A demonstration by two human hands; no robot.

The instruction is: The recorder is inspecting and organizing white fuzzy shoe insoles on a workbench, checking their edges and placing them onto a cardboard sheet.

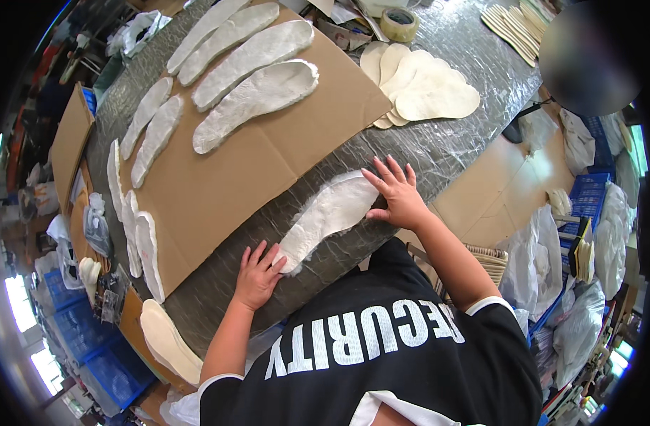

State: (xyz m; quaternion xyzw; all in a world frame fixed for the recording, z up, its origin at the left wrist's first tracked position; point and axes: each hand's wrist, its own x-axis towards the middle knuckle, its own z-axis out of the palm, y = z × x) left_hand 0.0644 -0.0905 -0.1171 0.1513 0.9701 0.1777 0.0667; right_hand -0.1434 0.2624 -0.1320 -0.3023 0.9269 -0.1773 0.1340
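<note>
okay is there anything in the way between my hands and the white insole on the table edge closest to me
Nothing visible: your left hand touches the near-left end of the white insole, your right hand the far-right end. The cardboard lies beyond.

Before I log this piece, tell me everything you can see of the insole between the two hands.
The insole is white and long, with a soft, fleece-like look and fuzzy, uneven edges. It lies slantwise on the dark, wrinkled table, beside the cardboard but apart from it. Its narrower end points lower left, touched by the left hand's fingertips; its broader end points upper right, under the right hand's fingers. Its underside is hidden.
</note>
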